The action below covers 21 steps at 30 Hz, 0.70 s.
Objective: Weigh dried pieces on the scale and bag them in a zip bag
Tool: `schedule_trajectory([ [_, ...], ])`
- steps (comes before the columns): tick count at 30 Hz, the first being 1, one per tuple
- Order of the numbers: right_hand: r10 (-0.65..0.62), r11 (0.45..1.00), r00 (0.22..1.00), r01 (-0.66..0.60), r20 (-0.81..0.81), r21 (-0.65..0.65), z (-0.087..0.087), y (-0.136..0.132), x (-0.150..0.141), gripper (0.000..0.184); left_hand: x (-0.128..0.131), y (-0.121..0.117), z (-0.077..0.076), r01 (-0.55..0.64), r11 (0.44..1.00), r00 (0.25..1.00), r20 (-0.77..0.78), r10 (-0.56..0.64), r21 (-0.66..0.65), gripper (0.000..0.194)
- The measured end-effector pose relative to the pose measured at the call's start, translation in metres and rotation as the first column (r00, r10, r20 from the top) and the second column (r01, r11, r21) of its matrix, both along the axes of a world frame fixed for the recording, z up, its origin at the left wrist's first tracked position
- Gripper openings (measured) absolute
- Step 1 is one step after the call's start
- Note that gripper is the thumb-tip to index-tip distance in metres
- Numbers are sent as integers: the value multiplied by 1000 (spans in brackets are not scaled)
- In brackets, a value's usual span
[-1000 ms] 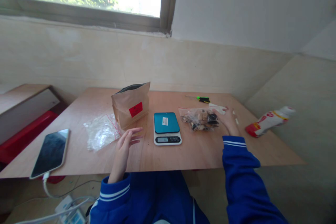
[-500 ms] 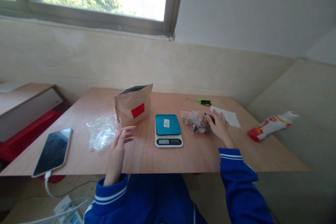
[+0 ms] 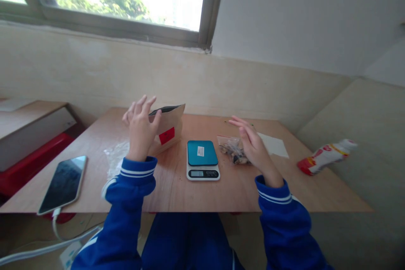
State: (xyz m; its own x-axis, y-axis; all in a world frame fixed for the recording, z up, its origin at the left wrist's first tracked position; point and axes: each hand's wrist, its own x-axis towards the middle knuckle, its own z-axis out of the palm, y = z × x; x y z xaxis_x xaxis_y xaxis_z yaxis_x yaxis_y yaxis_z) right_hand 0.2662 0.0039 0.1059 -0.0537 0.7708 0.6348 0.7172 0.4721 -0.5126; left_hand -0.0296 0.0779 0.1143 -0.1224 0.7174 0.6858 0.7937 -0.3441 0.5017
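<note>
Above the surface [image 3: 190, 194]: both hands now raised, where half a second ago they lay low.
Left hand [image 3: 141, 128]: fingers spread, empty, before the brown pouch [image 3: 169, 128].
Right hand [image 3: 251, 145]: lifted off the clear bag of pieces [image 3: 232, 152], fingers apart, empty.
Meaning: bag released, resting just right of the scale [image 3: 202, 159].
Hidden: pouch front partly covered; scale readout illegible; bag contents possibly nuts.

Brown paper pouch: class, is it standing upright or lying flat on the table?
Upright. The brown paper pouch stands on its base on the table, its top edge raised.
</note>
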Motion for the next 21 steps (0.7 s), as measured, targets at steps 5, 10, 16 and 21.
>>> schedule_trajectory([
  [5, 224, 975, 975, -224, 10, -7, 21, -4, -42, 36, 1, -17, -20, 117, 993, 993, 12, -117, -12, 23],
  [10, 319, 948, 947, -319, 36, -6, 27, 5, -71, 33, 7, -44, -36, 146, 989, 989, -35, -145, 8, 22],
  [16, 370, 928, 868, -360, 333, -91, 4, 19, -95, 29, 10, -68, -53, 231, 973, 973, 9, -230, -26, 29],
  [21, 338, 941, 754, -254, 564, -224, -3, 8, -105, 29, 14, -79, -64, 244, 970, 962, 125, -242, 5, 32],
])
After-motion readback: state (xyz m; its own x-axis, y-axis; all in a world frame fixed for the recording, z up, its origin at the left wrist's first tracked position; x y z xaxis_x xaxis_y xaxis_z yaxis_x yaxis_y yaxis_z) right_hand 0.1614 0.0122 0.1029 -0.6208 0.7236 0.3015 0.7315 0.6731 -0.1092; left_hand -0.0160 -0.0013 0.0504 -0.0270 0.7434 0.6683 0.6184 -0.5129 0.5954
